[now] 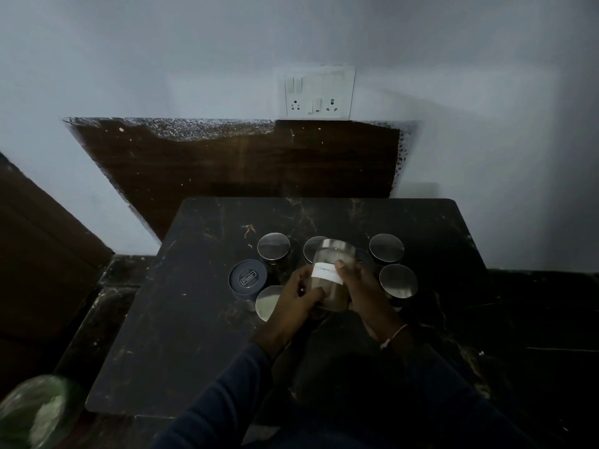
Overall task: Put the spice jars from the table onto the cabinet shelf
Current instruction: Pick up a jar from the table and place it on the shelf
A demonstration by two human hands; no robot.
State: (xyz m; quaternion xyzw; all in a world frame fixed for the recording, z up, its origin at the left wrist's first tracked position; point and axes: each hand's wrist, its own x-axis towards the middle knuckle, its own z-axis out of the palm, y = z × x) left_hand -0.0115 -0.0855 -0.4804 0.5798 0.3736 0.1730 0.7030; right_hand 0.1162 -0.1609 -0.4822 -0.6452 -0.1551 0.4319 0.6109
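Note:
A glass spice jar [332, 267] with a white label and a metal lid is lifted and tilted above the dark table [194, 319]. My left hand [299, 294] grips its lower side, and my right hand [363, 288] grips its other side with the thumb on the label. Several more jars with steel lids stand around it: one at the back left [274, 247], one at the back right [386, 248], one on the right [398, 280], one by my left hand [267, 301]. A grey-lidded container [248, 278] stands at the left.
The table stands against a white wall with a switch and socket plate [319, 92] and a dark wooden panel [233, 160]. A brown wooden surface [42, 254] is at the left. A blurred greenish object [35, 413] fills the bottom left corner. Dark marble floor lies around.

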